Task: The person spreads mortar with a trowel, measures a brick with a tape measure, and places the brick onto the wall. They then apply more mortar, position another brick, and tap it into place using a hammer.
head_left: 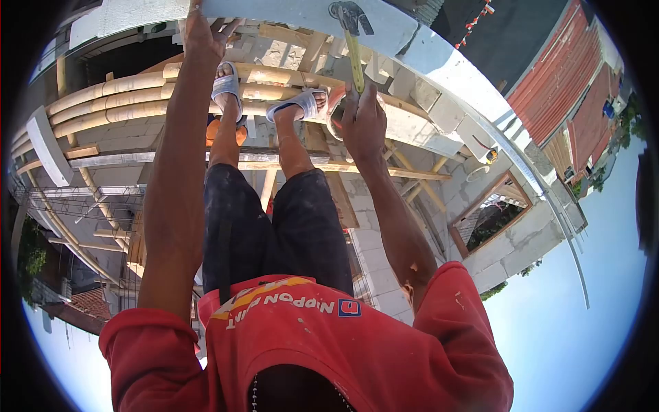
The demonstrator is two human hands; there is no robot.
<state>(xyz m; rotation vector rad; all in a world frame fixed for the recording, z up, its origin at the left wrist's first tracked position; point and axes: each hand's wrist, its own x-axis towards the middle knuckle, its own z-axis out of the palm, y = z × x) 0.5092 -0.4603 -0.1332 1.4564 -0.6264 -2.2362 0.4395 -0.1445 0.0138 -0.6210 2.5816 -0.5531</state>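
Observation:
My right hand (365, 123) is closed around the yellow-green handle of a hammer (355, 62). The dark hammer head points away from me, over the pale top of a block wall (309, 15). A round container (335, 117) with some red on it is partly hidden behind this hand. Farther left, my left hand (204, 36) reaches to the near edge of the wall with its fingers apart, and no object shows in it. Part of that hand is cut off at the top of the view.
My sandalled feet (296, 106) stand on bamboo poles (117, 103) beside the wall. A pale block (49, 145) lies across the poles at left. Below is an orange rounded object (226, 132). At right are a window frame (491, 213), a yellow item (491, 156) and red roofing (556, 69).

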